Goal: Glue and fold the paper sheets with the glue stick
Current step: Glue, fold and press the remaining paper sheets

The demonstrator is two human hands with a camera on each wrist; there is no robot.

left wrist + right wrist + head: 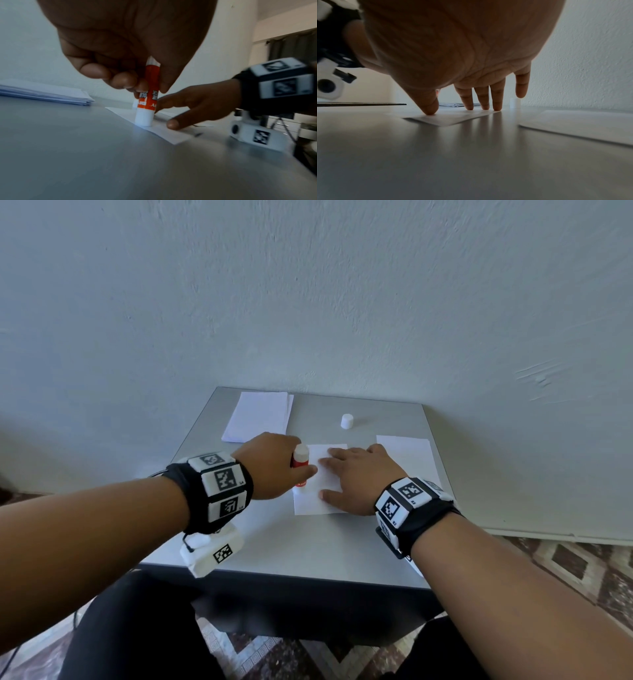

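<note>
The left hand [270, 470] grips the glue stick [147, 94] upright, tip apparently on the paper sheet [315, 505] at the counter [274, 542] centre. The right hand [359, 477] pins it at three o'clock, fingers [485, 102] straight. Hard strokes could wrinkle or drag the sheet.

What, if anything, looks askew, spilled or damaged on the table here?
Nothing stands out. The left hand grips the glue stick upright, tip down on the sheet, which the right hand presses flat. The cap stands apart, upright. The paper stack is slightly fanned, nothing more.
</note>
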